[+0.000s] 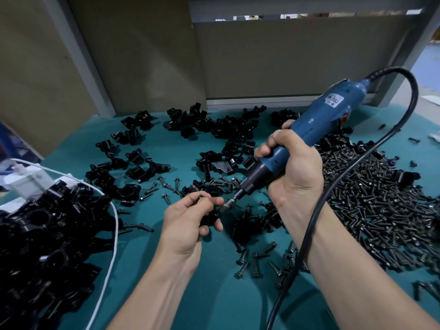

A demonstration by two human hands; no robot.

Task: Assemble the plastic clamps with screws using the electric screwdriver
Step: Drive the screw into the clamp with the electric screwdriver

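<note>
bare teal mat (209, 294) between forearms, screw heap (381, 210) right, clamp pile (47, 234) left, panels (273, 58) behind

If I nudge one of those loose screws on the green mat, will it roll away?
The loose screws would probably roll in a small arc, not straight, since their flanged heads are wider than the shanks. The green mat looks matte, so sliding seems unlikely.

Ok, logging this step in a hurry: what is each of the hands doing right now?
Left hand: closed, holding a black clamp.
Right hand: closed, gripping the blue screwdriver.
</note>
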